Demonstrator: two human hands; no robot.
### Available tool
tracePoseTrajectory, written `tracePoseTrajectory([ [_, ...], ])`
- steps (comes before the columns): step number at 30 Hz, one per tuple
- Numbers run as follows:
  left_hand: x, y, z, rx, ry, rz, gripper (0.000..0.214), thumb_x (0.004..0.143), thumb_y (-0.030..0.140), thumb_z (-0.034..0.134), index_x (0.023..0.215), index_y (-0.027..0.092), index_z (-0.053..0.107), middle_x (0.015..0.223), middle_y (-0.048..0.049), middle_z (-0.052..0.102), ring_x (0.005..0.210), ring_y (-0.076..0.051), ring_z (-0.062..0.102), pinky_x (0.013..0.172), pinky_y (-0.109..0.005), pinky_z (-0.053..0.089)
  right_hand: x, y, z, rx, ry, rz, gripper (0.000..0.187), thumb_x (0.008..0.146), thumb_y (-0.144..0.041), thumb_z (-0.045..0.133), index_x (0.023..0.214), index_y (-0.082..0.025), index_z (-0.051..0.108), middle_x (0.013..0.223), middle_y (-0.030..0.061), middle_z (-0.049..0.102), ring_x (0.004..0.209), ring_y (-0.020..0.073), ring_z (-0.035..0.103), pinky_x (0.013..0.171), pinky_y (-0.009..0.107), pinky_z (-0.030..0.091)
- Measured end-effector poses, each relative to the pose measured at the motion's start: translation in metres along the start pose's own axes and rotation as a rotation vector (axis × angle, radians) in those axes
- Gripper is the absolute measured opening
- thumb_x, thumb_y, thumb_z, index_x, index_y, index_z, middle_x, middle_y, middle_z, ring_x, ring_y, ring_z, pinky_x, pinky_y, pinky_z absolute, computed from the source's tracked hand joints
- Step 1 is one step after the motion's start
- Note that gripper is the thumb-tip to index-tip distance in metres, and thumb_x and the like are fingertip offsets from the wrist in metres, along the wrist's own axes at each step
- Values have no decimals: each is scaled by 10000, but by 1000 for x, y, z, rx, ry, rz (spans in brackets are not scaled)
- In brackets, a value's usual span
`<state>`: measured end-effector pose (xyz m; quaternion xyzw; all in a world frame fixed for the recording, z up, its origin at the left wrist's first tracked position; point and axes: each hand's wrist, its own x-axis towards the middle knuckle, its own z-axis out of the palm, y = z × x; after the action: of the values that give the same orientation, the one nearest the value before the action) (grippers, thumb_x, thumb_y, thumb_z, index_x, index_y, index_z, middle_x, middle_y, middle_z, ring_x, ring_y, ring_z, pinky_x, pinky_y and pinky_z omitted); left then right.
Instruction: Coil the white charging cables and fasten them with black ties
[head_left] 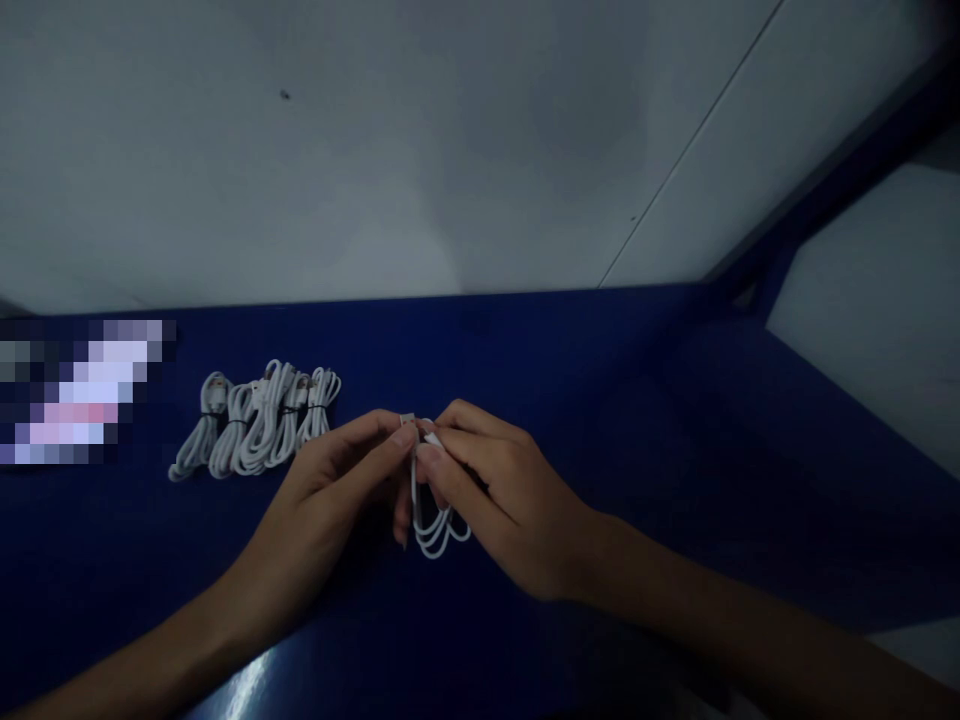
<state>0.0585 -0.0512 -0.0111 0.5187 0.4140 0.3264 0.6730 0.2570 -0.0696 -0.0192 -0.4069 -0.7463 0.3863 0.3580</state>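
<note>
A white USB cable [435, 540], folded into loops, hangs between my two hands above the blue table. My left hand [341, 470] pinches it near a metal-tipped USB plug [407, 420] between thumb and fingers. With thumb and fingertips closed, my right hand [502, 480] grips the same cable close to a white connector end [433, 440]. The fingertips of both hands almost meet, and they hide part of the cable. To the left of my hands lie several bundled white cables [262, 425] side by side, some with a dark tie around the middle.
The blue table [525, 360] runs back to a pale wall panel [360, 200]. A blurred-out, pixelated rectangular object [90, 400] lies at the left edge. On the right stands a dark blue frame bar [840, 190], with a pale panel [870, 270] beyond it.
</note>
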Motion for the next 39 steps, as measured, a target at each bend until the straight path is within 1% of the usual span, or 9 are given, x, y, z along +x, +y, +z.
tracePoseTrajectory([
  [5, -1, -2, -1, -12, 9, -5, 226, 1089, 344, 658, 934, 217, 764, 685, 8, 683, 630, -139, 645, 666, -243, 555, 0, 0, 0, -38, -8, -9, 410, 1185, -303, 436, 935, -190, 742, 953, 31, 632, 865, 154, 640, 807, 334, 550],
  [9, -2, -3, -3, -7, 10, 2, 212, 1093, 359, 657, 981, 222, 774, 702, 5, 689, 629, -135, 653, 666, -241, 554, -1, 0, 0, -56, -17, -9, 407, 1181, -306, 442, 945, -190, 751, 975, 37, 636, 846, 154, 645, 789, 340, 553],
  [13, 0, -4, -3, -16, 22, -11, 199, 1084, 368, 668, 1010, 220, 780, 726, 5, 687, 610, -122, 643, 640, -223, 546, -2, -1, -1, -79, -32, -3, 386, 1175, -297, 457, 962, -186, 759, 1006, 43, 638, 855, 158, 651, 809, 353, 555],
  [17, 0, -3, -1, -39, 21, -13, 174, 1060, 362, 702, 1009, 216, 782, 743, 11, 682, 604, -109, 640, 612, -202, 542, -3, -3, -2, -78, -55, 0, 389, 1177, -303, 454, 984, -184, 770, 1002, 42, 638, 850, 155, 652, 798, 343, 558],
  [22, 0, -2, 1, -29, 24, -15, 158, 1056, 363, 704, 1014, 225, 769, 661, 20, 671, 565, -108, 630, 562, -189, 516, -3, -2, -2, -98, -63, -15, 376, 1174, -300, 463, 972, -180, 756, 995, 44, 638, 840, 155, 645, 791, 338, 561],
  [26, 0, -2, 1, -5, 31, -25, 169, 1056, 374, 699, 1010, 221, 753, 626, 16, 670, 550, -118, 626, 543, -198, 515, -3, -3, -2, -122, -84, -2, 384, 1172, -298, 463, 986, -179, 777, 983, 54, 642, 833, 163, 642, 793, 343, 564],
  [34, -3, 3, 4, 95, 42, -16, 188, 1075, 362, 655, 981, 207, 703, 637, 22, 673, 562, -121, 643, 567, -203, 521, -2, -5, -2, -176, -106, -13, 394, 1169, -280, 469, 964, -152, 780, 963, 54, 644, 800, 156, 627, 773, 331, 549],
  [39, -5, 2, 4, 83, 36, -13, 174, 1069, 361, 663, 996, 211, 710, 658, 22, 684, 582, -117, 649, 580, -196, 525, -3, -5, -2, -190, -110, -12, 387, 1170, -280, 472, 968, -148, 773, 956, 48, 642, 797, 152, 625, 765, 325, 542],
])
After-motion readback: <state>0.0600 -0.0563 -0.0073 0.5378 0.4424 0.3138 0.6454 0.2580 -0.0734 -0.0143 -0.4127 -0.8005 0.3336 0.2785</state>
